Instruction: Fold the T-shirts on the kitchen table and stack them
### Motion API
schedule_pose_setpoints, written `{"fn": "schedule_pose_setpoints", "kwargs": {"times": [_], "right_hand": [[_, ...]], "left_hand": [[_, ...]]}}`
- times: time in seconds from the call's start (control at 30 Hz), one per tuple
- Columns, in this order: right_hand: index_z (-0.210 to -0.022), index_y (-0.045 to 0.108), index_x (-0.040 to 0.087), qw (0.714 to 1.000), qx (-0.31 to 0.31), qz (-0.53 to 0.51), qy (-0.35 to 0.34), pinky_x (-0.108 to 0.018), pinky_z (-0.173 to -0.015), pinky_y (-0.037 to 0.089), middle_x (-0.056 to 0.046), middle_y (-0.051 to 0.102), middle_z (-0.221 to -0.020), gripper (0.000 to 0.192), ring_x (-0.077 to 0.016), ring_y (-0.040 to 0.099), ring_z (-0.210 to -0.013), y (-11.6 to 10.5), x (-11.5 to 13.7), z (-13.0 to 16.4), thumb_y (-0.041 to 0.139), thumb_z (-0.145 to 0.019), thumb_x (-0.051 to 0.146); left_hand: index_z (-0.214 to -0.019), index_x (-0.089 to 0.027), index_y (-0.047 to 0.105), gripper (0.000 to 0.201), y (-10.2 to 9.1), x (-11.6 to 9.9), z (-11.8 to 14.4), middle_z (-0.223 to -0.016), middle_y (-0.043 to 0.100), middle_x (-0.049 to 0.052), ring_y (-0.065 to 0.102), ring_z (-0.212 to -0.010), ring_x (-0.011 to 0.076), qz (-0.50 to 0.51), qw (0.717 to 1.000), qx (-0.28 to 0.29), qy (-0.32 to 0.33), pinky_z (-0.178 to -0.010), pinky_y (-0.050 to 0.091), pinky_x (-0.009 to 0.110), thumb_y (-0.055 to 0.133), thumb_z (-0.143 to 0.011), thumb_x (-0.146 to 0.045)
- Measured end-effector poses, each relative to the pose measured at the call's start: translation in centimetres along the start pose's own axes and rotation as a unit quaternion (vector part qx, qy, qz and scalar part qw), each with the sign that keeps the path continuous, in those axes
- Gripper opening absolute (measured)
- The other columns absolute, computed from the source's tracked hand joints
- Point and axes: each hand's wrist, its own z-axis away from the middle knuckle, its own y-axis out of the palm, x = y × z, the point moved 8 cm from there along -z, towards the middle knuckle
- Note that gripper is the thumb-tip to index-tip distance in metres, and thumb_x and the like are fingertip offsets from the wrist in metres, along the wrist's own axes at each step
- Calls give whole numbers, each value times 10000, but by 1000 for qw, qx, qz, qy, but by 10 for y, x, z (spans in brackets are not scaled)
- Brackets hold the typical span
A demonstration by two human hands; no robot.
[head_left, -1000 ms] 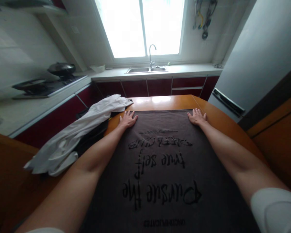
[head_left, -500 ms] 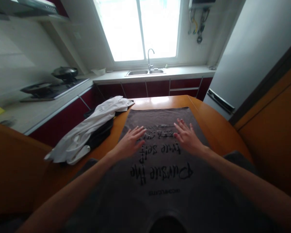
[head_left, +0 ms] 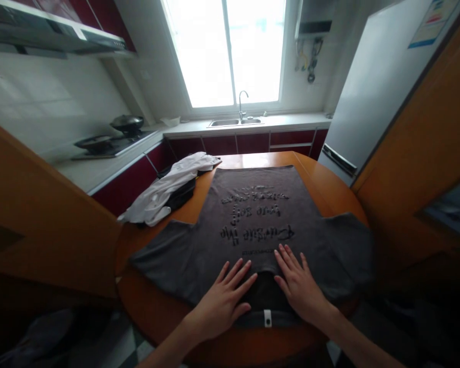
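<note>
Dark T-shirt [head_left: 253,225] lay flat, print up, covering desk [head_left: 322,184], collar at near edge. Left hand [head_left: 224,301] and right hand [head_left: 299,286] flanked collar, fingers spread flat, gripping nothing. Best: press evenly, sweep outward from collar, avoid dragging cloth.

A round orange wooden desk [head_left: 322,189] is carrying a grey printed T-shirt [head_left: 253,225] lying spread flat across its middle, while a white garment [head_left: 168,189] is lying bunched over dark cloth [head_left: 180,197] at its left edge.

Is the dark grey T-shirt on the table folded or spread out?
Spread out: the T-shirt lies flat on the table, both sleeves out, print visible.
</note>
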Motion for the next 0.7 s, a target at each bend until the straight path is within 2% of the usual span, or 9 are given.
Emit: {"fn": "schedule_pose_setpoints", "kwargs": {"times": [0.13, 0.27, 0.33, 0.4, 0.57, 0.7], "right_hand": [[-1598, 314, 215, 1000, -13, -17, 12, -559, -1242, 181, -83, 250, -1664, 594, -257, 190, -1551, -2, 0, 7, 337, -1054, 450], [-1581, 354, 216, 997, -53, -27, 39, -555, -1238, 188, -79, 264, -1663, 554, -245, 187, -1553, -18, -4, 2, 282, -1067, 410], [-1579, 357, 206, 996, -66, -20, 62, -551, -1235, 198, -78, 259, -1665, 539, -239, 181, -1554, -22, -10, 0, 264, -1065, 338], [-1575, 361, 188, 994, -63, -4, 87, -560, -1230, 195, -87, 259, -1664, 539, -242, 183, -1553, -18, -16, 0, 261, -1051, 268], [-1540, 429, 185, 994, -26, 29, 99, -513, -1243, 166, -72, 319, -1645, 566, -214, 221, -1543, 0, -25, 4, 283, -996, 131], [-1534, 442, 192, 993, -31, 35, 106, -492, -1249, 151, -60, 336, -1640, 584, -204, 238, -1536, 1, -27, 5, 307, -972, 106]], "left_hand": [[-1606, -407, 201, 668, -3, -4, 4, -1674, 218, 0, 166, -1553, 272, 10, 1000, -9, 1, -1243, 208, 592, 512, -1016, -442], [-1582, -367, 321, 552, -21, 5, 1, -1650, 308, 14, 229, -1543, 235, 15, 996, -76, -31, -1257, 223, 532, 440, -1046, -426], [-1571, -343, 359, 531, -24, 15, -1, -1644, 326, 27, 231, -1543, 238, 2, 992, -109, -62, -1260, 206, 535, 421, -1051, -433], [-1569, -329, 368, 546, -18, 26, -2, -1648, 318, 38, 215, -1547, 258, -13, 989, -115, -89, -1254, 197, 557, 436, -1042, -457], [-1577, -343, 344, 619, 9, 40, -2, -1675, 239, 47, 166, -1556, 302, -34, 993, -67, -96, -1239, 185, 591, 480, -1008, -544], [-1584, -339, 327, 597, 10, 39, 0, -1686, 211, 27, 144, -1562, 278, -43, 992, -67, -100, -1253, 160, 556, 446, -1029, -524]]}}
